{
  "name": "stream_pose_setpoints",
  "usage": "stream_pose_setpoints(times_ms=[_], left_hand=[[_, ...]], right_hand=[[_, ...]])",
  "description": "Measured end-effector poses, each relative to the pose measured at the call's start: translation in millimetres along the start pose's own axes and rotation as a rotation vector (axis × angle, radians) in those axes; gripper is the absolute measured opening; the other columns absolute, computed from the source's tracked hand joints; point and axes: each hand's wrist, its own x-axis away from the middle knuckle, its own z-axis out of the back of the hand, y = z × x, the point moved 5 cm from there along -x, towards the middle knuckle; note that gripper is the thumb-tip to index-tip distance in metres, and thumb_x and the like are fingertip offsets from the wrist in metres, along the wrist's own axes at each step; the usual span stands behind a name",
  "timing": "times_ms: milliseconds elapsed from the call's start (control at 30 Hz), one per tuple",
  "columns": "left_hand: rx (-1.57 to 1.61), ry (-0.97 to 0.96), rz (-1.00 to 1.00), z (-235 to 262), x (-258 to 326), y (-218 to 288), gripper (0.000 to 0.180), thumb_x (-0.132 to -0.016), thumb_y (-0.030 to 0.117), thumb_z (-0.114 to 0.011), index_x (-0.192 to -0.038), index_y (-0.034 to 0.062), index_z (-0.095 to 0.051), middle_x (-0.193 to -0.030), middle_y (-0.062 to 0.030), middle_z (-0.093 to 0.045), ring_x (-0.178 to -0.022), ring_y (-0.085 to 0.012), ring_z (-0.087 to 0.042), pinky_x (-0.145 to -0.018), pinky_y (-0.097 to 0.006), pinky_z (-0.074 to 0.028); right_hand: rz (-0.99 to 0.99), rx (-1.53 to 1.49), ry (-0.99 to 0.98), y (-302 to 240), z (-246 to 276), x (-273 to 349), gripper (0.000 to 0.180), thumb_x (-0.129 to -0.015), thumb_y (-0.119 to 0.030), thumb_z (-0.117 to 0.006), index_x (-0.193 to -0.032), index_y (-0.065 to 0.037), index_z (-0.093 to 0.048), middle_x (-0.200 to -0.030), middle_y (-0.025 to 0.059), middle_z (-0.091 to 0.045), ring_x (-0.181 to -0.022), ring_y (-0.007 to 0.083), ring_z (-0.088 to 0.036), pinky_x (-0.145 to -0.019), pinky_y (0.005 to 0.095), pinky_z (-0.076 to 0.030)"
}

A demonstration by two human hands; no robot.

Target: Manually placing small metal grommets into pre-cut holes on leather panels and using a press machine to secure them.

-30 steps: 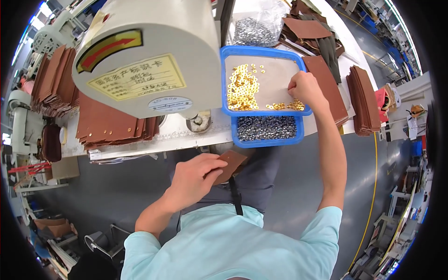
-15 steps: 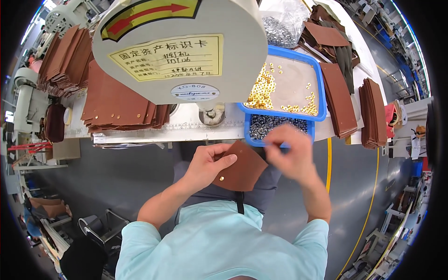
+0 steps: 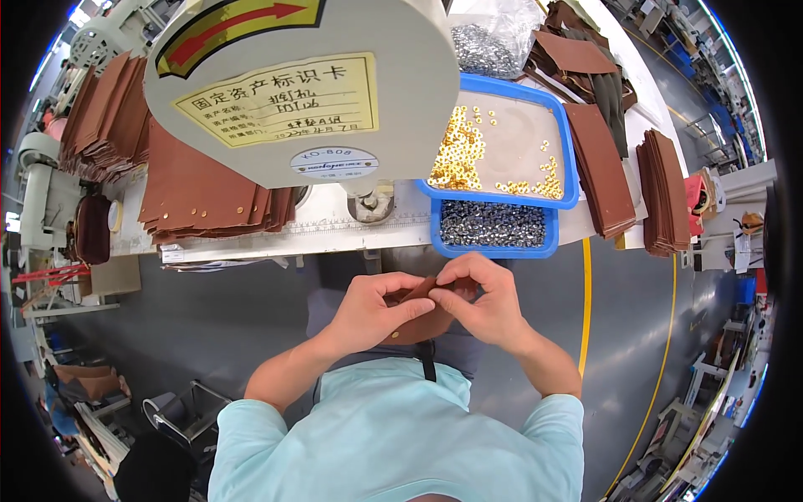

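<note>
I see the right hand (image 3: 483,303), which was in the upper blue tray (image 3: 570,159) a second ago, now at the brown piece (image 3: 428,328), fingertips on its edge close beside the left hand (image 3: 368,313). That piece, flatter half a second ago, looks bent.

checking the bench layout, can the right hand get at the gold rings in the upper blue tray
Probably yes: the gold rings at the right of the open tray look clear of the machine head, though the right hand, busy at the brown piece, would likely need to let go first.
</note>
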Motion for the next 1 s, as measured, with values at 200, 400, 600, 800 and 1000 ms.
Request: stream_pose_setpoints(times_ms=[200,400,600,800,1000], left_hand=[[-0.576,0.029,-0.321,9.7,3.2,19.6,0.021,-0.087,0.012,-0.078,-0.107,0.0064,-0.076,-0.081,-0.0031,-0.073,-0.071,-0.0157,-0.068,-0.061,-0.028,-0.053],[-0.862,0.066,-0.814,-4.0,12.3,30.8,0.020,-0.072,0.002,-0.079,-0.090,0.0077,-0.072,-0.085,-0.0045,-0.074,-0.071,-0.0211,-0.070,-0.058,-0.030,-0.055],[-0.915,0.147,-0.979,-5.9,19.9,43.6,0.019,-0.066,0.007,-0.072,-0.084,0.0089,-0.067,-0.083,0.0002,-0.068,-0.073,-0.0170,-0.068,-0.060,-0.029,-0.057],[-0.855,0.184,-1.069,-3.8,23.2,41.7,0.020,-0.066,0.009,-0.073,-0.085,0.0075,-0.069,-0.084,-0.0021,-0.069,-0.076,-0.0179,-0.070,-0.063,-0.028,-0.058],[-0.816,0.130,-1.028,-4.4,21.6,38.5,0.024,-0.066,0.004,-0.080,-0.088,0.0080,-0.070,-0.085,-0.0022,-0.071,-0.076,-0.0200,-0.072,-0.062,-0.029,-0.057]], right_hand=[[0.361,0.532,0.161,10.7,25.8,-26.6,0.019,-0.088,0.000,-0.069,-0.106,0.000,-0.073,-0.103,0.0145,-0.071,-0.087,0.0310,-0.070,-0.074,0.0392,-0.057],[0.241,0.846,0.095,36.6,25.7,-40.5,0.017,-0.084,0.000,-0.071,-0.102,0.000,-0.074,-0.094,0.0143,-0.069,-0.089,0.0340,-0.068,-0.079,0.0423,-0.057],[0.183,0.902,0.013,42.7,29.2,-50.7,0.010,-0.084,-0.003,-0.070,-0.094,-0.001,-0.073,-0.090,0.0131,-0.066,-0.084,0.0316,-0.067,-0.074,0.0426,-0.056],[0.315,0.825,0.265,20.7,36.9,-45.1,0.010,-0.085,0.000,-0.072,-0.094,-0.001,-0.074,-0.089,0.0132,-0.066,-0.082,0.0294,-0.068,-0.070,0.0376,-0.057],[-0.135,-0.159,-0.219,-5.6,15.3,-12.4,0.008,-0.092,0.001,-0.069,-0.099,0.002,-0.074,-0.098,0.0087,-0.071,-0.084,0.0184,-0.073,-0.073,0.0310,-0.058]])
